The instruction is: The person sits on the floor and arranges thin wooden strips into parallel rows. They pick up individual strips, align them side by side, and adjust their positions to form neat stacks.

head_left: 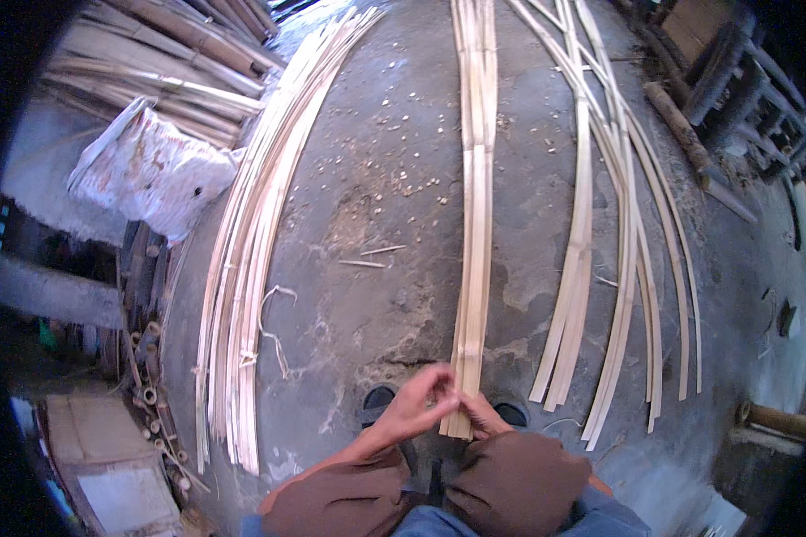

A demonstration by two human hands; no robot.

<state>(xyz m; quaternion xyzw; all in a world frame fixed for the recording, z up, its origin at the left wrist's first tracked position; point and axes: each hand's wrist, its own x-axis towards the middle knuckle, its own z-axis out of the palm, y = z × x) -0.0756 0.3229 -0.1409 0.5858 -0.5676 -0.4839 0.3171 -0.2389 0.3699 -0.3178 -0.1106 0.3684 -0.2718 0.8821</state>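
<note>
A narrow bundle of split bamboo strips [476, 206] runs away from me along the floor, its near end between my feet. Above that end, my left hand [418, 400] has its fingers curled in a pinch. Its fingertips meet those of my right hand [482, 417] over the strips. The right hand comes in from the other side, closed and low against the bundle, partly hidden behind my knee. Anything thin between the fingertips is too small to make out.
A thick bundle of strips [258, 224], tied with a loose string [273, 336], lies at left. Looser strips [625, 224] fan out at right. A white sack [152, 170], bamboo poles [179, 45] and cardboard [98, 430] line the left side. Dark wooden racks [748, 80] stand far right.
</note>
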